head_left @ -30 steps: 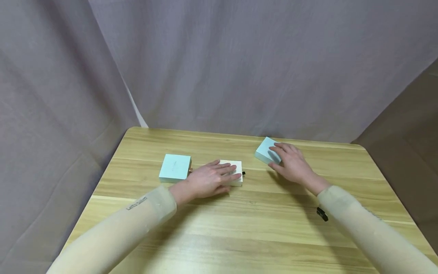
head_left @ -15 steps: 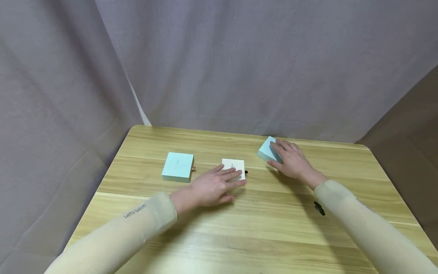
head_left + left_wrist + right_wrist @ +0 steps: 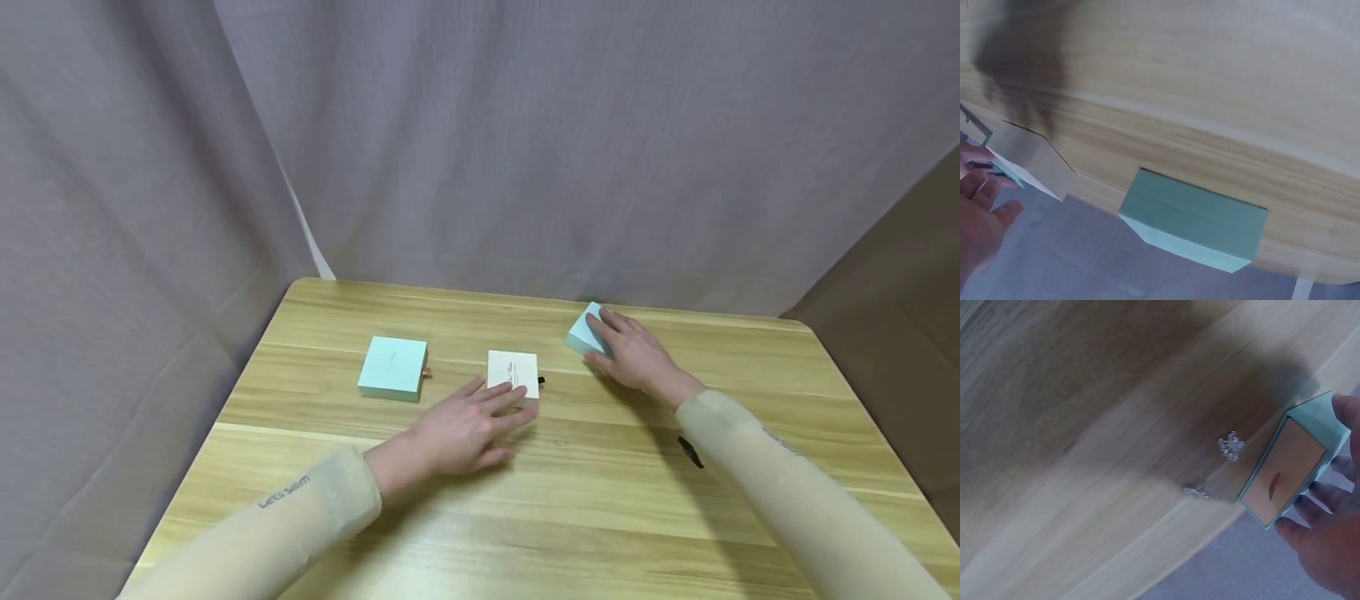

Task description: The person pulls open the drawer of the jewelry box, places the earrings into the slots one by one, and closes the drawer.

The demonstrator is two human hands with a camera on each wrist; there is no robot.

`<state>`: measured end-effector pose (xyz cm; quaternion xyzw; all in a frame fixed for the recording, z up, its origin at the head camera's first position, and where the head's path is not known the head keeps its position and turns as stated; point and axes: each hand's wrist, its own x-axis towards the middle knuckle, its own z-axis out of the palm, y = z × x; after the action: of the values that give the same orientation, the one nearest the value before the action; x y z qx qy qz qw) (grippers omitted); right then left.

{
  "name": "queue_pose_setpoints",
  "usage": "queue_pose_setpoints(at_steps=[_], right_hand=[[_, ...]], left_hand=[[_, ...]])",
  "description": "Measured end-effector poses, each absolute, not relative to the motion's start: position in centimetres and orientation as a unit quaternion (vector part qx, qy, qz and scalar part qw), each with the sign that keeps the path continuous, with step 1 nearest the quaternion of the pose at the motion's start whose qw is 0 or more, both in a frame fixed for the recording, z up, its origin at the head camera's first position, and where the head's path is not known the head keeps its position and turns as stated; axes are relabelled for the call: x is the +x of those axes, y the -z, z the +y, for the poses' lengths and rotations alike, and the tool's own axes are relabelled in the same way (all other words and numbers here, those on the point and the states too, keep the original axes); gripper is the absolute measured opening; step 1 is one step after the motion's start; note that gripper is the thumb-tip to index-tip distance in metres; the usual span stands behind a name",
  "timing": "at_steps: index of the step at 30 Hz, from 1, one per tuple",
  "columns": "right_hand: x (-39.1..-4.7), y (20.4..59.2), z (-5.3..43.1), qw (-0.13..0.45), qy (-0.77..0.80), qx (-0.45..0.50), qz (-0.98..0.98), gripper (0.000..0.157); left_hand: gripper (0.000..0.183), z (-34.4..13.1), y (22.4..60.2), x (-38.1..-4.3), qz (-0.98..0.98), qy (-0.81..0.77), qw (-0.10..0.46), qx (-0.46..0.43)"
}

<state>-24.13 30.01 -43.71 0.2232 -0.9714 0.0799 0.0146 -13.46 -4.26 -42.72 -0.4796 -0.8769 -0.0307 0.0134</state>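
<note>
My left hand (image 3: 465, 429) has its fingers spread and straight, with the fingertips over the near part of a flat white box (image 3: 512, 367) that has dark print and a black tab on its right side. In the left wrist view, that hand (image 3: 982, 215) shows at the left edge. My right hand (image 3: 633, 354) holds a small light-blue box (image 3: 585, 333) near the far table edge, fingers over its top and thumb at the near side. The right wrist view shows this box's orange-brown end (image 3: 1285, 472) with a ribbon tab.
A second light-blue box (image 3: 392, 367) with a brown tab sits left of the white one. Two silver ornaments, one a snowflake (image 3: 1231, 446) and one a smaller piece (image 3: 1196, 492), lie on the wooden table. A small black object (image 3: 690, 452) lies beside my right sleeve. Grey curtains hang behind.
My left hand has drawn back toward me, uncovering more of the white box. My right hand and its light-blue box have shifted slightly left relative to the other boxes.
</note>
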Motion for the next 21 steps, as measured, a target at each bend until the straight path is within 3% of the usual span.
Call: queue_pose_setpoints(at_steps=[12, 21], right_hand=[[-23.5, 44.1, 30.5, 0.045, -0.082, 0.278, -0.956, 0.066], [-22.1, 44.1, 30.6, 0.037, -0.072, 0.312, -0.947, 0.066]], left_hand=[[0.066, -4.1, 43.5, -12.7, -0.867, 0.023, 0.030, -0.496], [0.066, -3.9, 43.8, -12.3, -0.862, 0.020, 0.041, -0.506]])
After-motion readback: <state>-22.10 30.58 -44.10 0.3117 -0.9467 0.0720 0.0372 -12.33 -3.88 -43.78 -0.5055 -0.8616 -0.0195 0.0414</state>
